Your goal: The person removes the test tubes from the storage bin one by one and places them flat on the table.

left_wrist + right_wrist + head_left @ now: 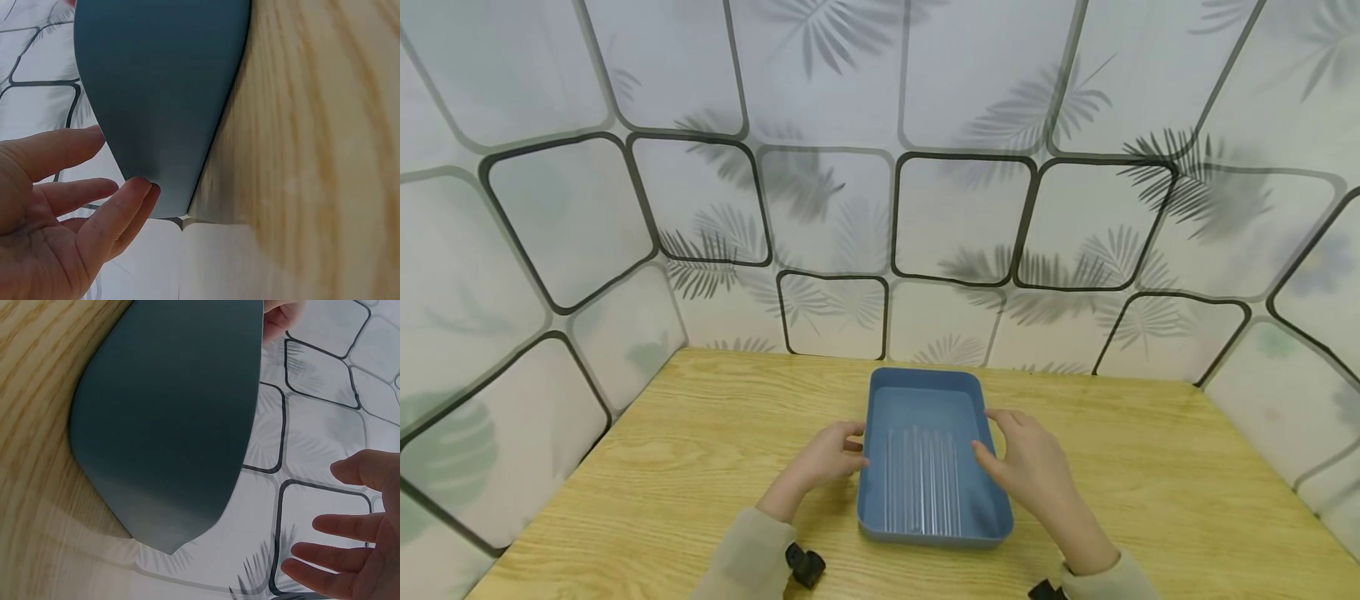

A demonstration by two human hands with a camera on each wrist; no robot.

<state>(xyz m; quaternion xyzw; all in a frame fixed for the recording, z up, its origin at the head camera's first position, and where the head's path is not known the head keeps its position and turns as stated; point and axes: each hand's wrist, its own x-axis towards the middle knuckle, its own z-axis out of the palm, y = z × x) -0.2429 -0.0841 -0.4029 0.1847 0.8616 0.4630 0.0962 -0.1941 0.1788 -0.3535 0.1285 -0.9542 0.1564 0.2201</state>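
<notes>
A blue rectangular tray sits on the table, with several clear, thin rods or tubes lying lengthwise in its nearer half. My left hand is at the tray's left side, thumb tip by the rim. In the left wrist view the relaxed fingers reach the outer wall, holding nothing. On the other side, my right hand hovers at the right rim with thumb and fingers spread. The right wrist view shows the fingers loosely extended, apart from the tray wall.
The wood-grain table extends on both sides of the tray. Behind it and at both sides hangs a pale patterned curtain or sheet with leaf prints. Dark devices, such as the left one, are worn at the wrists.
</notes>
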